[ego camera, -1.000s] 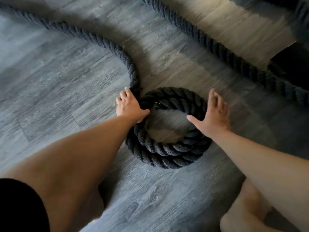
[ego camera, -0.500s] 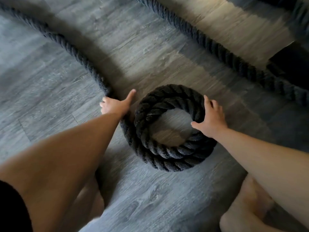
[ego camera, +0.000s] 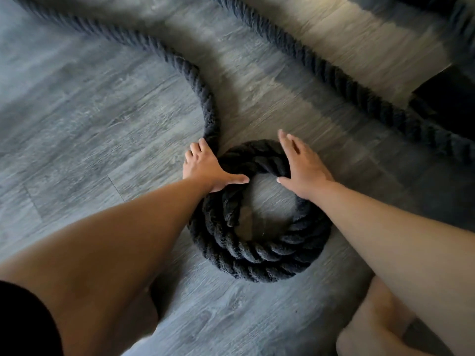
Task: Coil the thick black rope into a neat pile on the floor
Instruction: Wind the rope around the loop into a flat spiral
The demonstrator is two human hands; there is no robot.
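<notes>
The thick black rope lies in a round coil (ego camera: pixel 259 250) of about two turns stacked on the grey wooden floor, with bare floor in its middle. From the coil's upper left a loose length (ego camera: pixel 203 91) curves away toward the top left. My left hand (ego camera: pixel 208 167) lies over the rope where that length joins the coil, thumb reaching onto the ring. My right hand (ego camera: pixel 303 165) rests flat on the coil's upper right with fingers spread, holding nothing.
A second stretch of the rope (ego camera: pixel 341 80) runs diagonally from the top middle to the right edge. A dark object (ego camera: pixel 452 98) sits at the right edge. My knee (ego camera: pixel 377 327) shows at the bottom right.
The loose length has swung right and now meets the coil's upper left. My left hand moved right onto the ring. My right hand slid up along the ring and flattened.
</notes>
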